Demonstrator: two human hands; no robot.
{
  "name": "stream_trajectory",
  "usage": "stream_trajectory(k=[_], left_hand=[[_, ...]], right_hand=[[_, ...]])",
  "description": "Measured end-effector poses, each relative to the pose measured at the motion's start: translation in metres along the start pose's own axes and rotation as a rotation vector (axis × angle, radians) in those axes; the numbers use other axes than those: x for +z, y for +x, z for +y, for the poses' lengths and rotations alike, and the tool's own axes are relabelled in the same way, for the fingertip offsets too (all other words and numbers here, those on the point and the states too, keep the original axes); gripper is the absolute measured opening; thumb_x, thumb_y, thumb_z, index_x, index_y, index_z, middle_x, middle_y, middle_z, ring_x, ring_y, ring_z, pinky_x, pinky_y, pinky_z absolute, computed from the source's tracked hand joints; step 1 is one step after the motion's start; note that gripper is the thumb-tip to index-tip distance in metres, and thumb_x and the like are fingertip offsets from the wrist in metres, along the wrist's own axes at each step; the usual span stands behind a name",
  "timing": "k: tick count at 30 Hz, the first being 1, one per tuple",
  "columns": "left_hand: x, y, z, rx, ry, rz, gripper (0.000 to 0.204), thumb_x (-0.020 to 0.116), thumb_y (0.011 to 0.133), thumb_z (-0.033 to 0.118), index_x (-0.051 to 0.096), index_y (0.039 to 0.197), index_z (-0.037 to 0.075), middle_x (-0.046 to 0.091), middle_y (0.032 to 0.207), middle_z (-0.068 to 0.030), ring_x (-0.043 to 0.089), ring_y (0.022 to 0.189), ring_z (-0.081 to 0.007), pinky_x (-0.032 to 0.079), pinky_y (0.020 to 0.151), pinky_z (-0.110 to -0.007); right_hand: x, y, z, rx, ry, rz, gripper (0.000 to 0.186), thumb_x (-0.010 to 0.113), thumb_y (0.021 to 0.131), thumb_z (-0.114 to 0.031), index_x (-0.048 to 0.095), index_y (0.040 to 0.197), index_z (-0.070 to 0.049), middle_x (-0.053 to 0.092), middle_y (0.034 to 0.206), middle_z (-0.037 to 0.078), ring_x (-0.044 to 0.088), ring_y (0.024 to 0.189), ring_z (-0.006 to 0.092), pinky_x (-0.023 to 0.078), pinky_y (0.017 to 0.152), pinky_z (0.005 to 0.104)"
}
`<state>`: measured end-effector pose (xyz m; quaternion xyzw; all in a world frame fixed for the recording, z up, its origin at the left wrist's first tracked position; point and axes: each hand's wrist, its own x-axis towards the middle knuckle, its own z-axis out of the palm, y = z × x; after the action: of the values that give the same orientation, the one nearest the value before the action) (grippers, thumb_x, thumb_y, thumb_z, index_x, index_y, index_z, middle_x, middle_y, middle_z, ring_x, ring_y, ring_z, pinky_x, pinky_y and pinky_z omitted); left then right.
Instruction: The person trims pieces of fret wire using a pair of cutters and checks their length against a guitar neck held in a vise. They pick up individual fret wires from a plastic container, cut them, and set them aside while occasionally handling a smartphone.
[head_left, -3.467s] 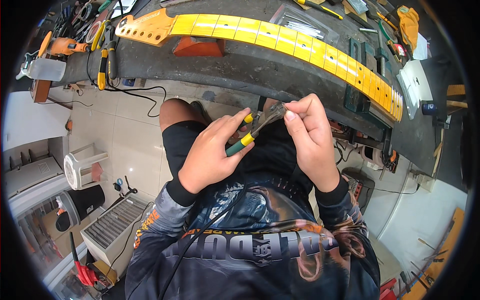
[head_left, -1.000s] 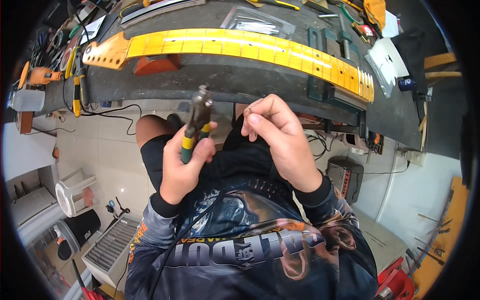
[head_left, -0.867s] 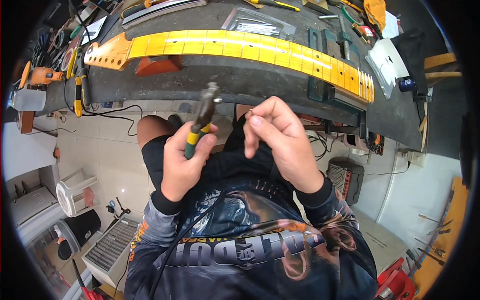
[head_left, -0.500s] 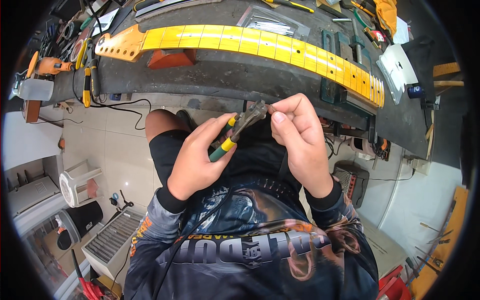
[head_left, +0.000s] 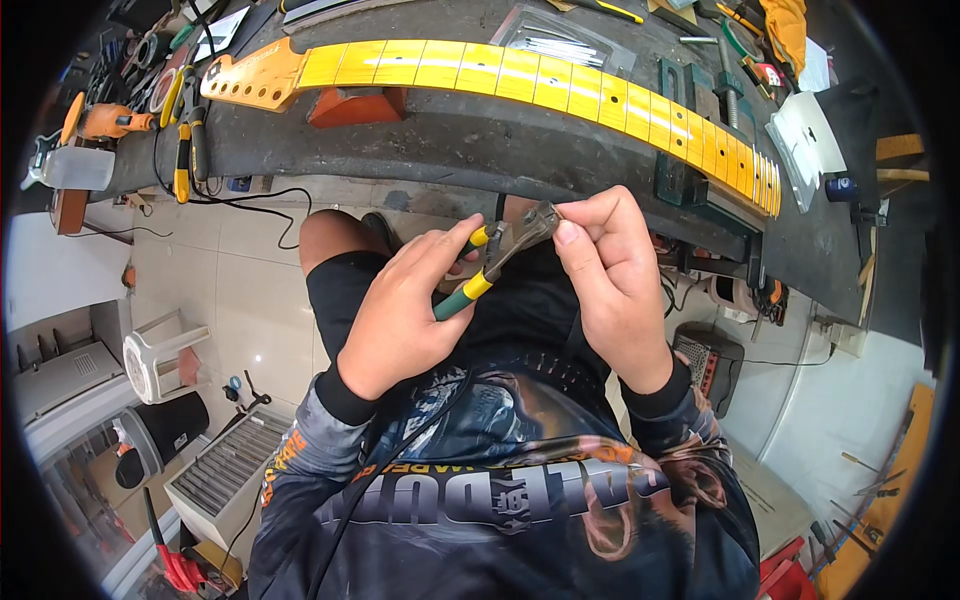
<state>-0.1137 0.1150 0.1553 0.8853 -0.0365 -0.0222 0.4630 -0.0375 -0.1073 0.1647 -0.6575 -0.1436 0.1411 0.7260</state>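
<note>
My left hand point(head_left: 408, 305) is wrapped round a pair of pliers point(head_left: 522, 235) with green and yellow handles, its dark metal head pointing up and right. The handles are spread somewhat apart. My right hand point(head_left: 615, 275) pinches thumb and forefinger right at the jaws, on a thin piece of wire point(head_left: 557, 212) mostly hidden by the fingertips. Beyond both hands, a glossy yellow guitar neck point(head_left: 520, 80) lies across the bench, headstock to the left. Bright metal frets show close together at its right end.
An orange-red support block point(head_left: 357, 107) sits under the neck near the headstock, and a dark green vise point(head_left: 675, 140) is by its right part. A clear packet of thin rods point(head_left: 560, 45) lies behind. More yellow-black pliers point(head_left: 183, 160) hang over the bench edge at left.
Both hands and the pliers have shifted slightly right in view. The plier jaws are now against my right fingertips, where a small gap with the wire showed before.
</note>
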Motion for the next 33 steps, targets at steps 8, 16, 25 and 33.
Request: stream_trajectory(k=[8, 16, 25, 33], left_hand=[[0.002, 0.0, -0.002, -0.024, -0.023, -0.02, 0.074, 0.076, 0.093, -0.001, 0.057, 0.164, 0.004, 0.072, 0.139, -0.0253, 0.068, 0.13, -0.0446, 0.052, 0.115, -0.046], [0.0, 0.0, -0.003, -0.027, 0.005, -0.034, 0.074, 0.076, 0.093, -0.001, 0.057, 0.164, 0.004, 0.072, 0.138, -0.0246, 0.069, 0.128, -0.0434, 0.053, 0.114, -0.045], [0.002, -0.001, -0.007, -0.046, -0.003, -0.043, 0.066, 0.077, 0.095, 0.001, 0.062, 0.159, 0.002, 0.073, 0.138, -0.0252, 0.071, 0.127, -0.0453, 0.054, 0.111, -0.045], [0.012, -0.007, -0.015, -0.269, -0.174, 0.003, 0.035, 0.078, 0.108, 0.014, 0.072, 0.138, -0.002, 0.078, 0.111, -0.0208, 0.078, 0.099, -0.0319, 0.058, 0.094, -0.038]], right_hand=[[-0.005, -0.001, 0.005, -0.006, -0.013, -0.02, 0.009, 0.062, 0.119, -0.007, 0.06, 0.126, -0.001, 0.061, 0.103, -0.003, 0.051, 0.089, 0.0003, 0.044, 0.077, 0.0212], [-0.006, 0.001, 0.007, 0.015, -0.048, -0.032, 0.009, 0.061, 0.119, -0.006, 0.06, 0.125, 0.0, 0.06, 0.103, -0.003, 0.052, 0.091, 0.0018, 0.046, 0.081, 0.0218], [-0.006, 0.002, 0.012, 0.0, -0.082, -0.034, 0.009, 0.062, 0.119, -0.007, 0.06, 0.124, 0.001, 0.06, 0.102, -0.001, 0.054, 0.092, 0.0042, 0.048, 0.083, 0.024], [-0.011, 0.004, 0.011, 0.088, -0.051, -0.03, 0.007, 0.061, 0.119, -0.006, 0.06, 0.122, 0.0, 0.062, 0.104, 0.0, 0.053, 0.093, 0.0041, 0.048, 0.085, 0.0243]])
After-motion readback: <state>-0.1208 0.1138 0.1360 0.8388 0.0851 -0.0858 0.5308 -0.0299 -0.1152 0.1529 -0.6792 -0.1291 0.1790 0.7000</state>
